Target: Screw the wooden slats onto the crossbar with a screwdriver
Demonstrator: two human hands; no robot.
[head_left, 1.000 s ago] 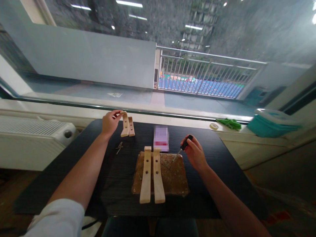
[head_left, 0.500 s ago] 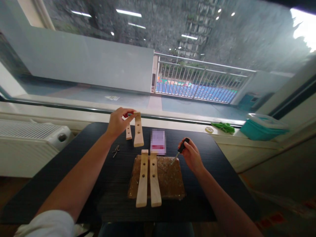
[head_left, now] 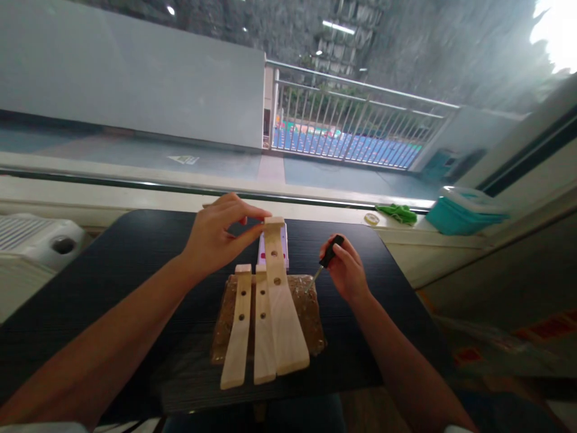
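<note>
My left hand [head_left: 220, 234] pinches the top end of a pale wooden leg [head_left: 288, 328], which has two holes. That piece is held above the brown plastic-wrapped block [head_left: 309, 307], its wide end towards me. Two similar wooden legs, a left one [head_left: 235, 349] and a middle one [head_left: 263, 349], lie side by side on the block, their wide ends past its near edge. The held leg overlaps the middle one in view. In my right hand [head_left: 349, 270] is a screwdriver [head_left: 331, 251] with a black handle, its metal shaft pointing down-left over the block's right part.
Behind the block lies a purple-and-white flat item [head_left: 285, 243], partly covered by the held leg. On the windowsill are a tape roll [head_left: 372, 219], a green cloth [head_left: 397, 213] and a teal container [head_left: 464, 213]. A white radiator [head_left: 36, 246] stands left of the black table [head_left: 135, 252].
My left hand has brought the wooden leg from the table's back left to over the block, right of the other two. My right hand still holds the screwdriver. The view has shifted.
</note>
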